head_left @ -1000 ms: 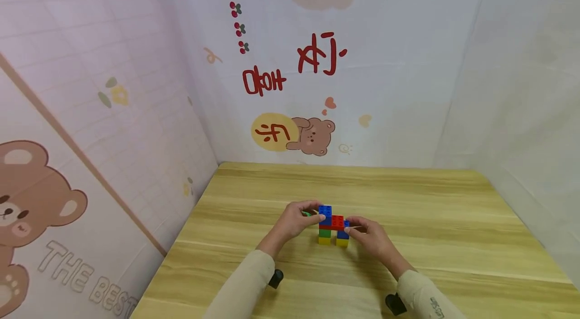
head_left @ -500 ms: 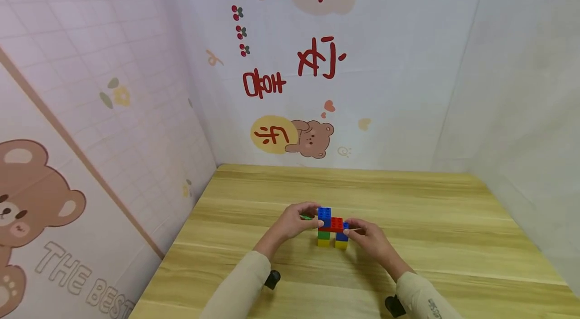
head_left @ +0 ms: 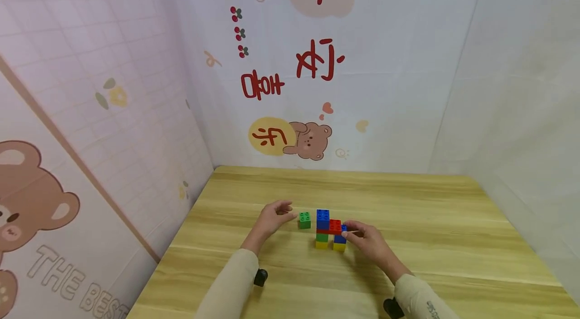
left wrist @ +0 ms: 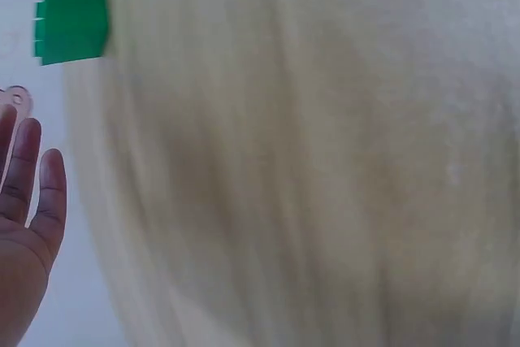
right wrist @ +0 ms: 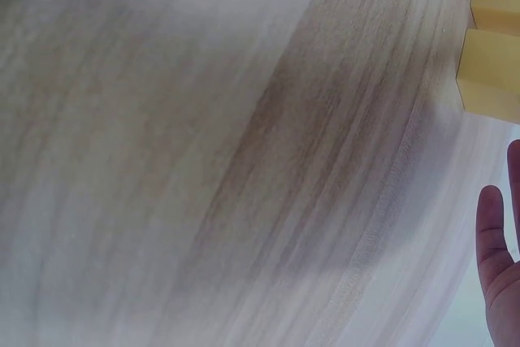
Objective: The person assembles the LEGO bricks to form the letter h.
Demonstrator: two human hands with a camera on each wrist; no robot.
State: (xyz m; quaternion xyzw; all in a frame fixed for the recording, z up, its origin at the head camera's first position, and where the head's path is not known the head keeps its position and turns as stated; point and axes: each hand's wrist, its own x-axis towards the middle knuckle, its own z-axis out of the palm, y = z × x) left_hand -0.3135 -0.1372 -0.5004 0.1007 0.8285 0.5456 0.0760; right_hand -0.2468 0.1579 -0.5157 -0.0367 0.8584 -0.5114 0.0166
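On the table stands a small arch of toy building bricks. Its left leg is a yellow brick [head_left: 321,245] under a green brick [head_left: 322,237]; the right leg has another yellow brick [head_left: 339,247] under a blue brick [head_left: 340,239]. A red brick [head_left: 335,227] bridges both legs, and a taller blue block [head_left: 322,218] sits on its left end. My right hand [head_left: 372,243] pinches the blue brick at the arch's right end. Holding nothing, my left hand [head_left: 273,219] is left of a loose green brick [head_left: 304,220], which also shows in the left wrist view.
The wooden table [head_left: 408,203] reaches a printed cloth wall [head_left: 385,82] at the back. Another cloth wall [head_left: 149,123] runs along the left side. Dark wrist pieces [head_left: 260,277] stick out under the sleeves.
My left hand has let go of the taller blue block and drawn away to the left, uncovering the loose green brick. The right hand stays at the arch's right end.
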